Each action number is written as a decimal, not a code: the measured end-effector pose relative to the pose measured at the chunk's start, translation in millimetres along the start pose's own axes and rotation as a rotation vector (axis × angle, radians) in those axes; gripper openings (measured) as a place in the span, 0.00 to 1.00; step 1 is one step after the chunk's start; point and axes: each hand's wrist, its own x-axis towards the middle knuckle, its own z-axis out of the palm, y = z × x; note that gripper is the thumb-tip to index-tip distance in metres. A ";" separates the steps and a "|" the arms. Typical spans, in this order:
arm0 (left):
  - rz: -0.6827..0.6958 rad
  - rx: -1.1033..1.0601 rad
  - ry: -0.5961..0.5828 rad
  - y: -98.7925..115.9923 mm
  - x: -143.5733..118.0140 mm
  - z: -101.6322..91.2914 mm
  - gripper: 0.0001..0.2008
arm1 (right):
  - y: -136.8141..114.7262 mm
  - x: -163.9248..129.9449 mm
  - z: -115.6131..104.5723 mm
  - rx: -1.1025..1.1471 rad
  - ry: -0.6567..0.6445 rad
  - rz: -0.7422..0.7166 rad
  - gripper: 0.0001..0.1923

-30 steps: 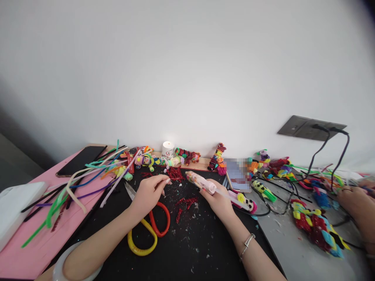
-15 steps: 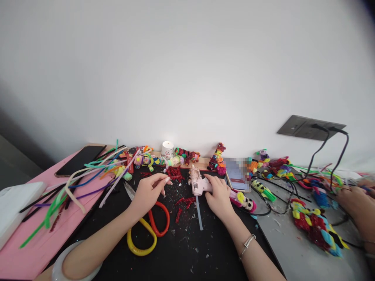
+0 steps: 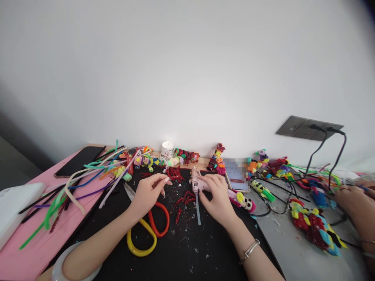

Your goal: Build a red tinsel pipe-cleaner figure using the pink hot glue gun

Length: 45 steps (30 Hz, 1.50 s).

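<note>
My right hand grips a pale pink glue gun, standing it on the black mat with a clear glue stick sticking out toward me. My left hand rests on the mat with thumb and fingertips pinched together near small red glittery pieces; whether a piece sits between them is too small to tell. More red bits lie between the two hands. Scissors with red and yellow handles lie under my left wrist.
Loose pipe cleaners spread over the pink board at left, beside a dark phone. Small pipe-cleaner figures and a white cup line the wall. Cables and another person's hand are at right.
My right hand brought the glue gun from a lifted, sideways hold down onto the mat and stood it up, then shifted slightly left. My left hand stayed put.
</note>
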 end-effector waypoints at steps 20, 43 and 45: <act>0.055 0.008 0.018 -0.1 -1.1 -0.7 0.11 | -53.1 31.2 4.8 -0.406 -0.490 -0.298 0.09; 0.017 -0.169 -0.119 -1.8 -5.7 10.2 0.11 | -39.4 4.9 34.3 1.099 -0.071 0.529 0.08; 0.019 -0.171 -0.135 -0.1 -6.7 11.2 0.11 | -42.3 2.1 34.3 1.125 -0.052 0.552 0.08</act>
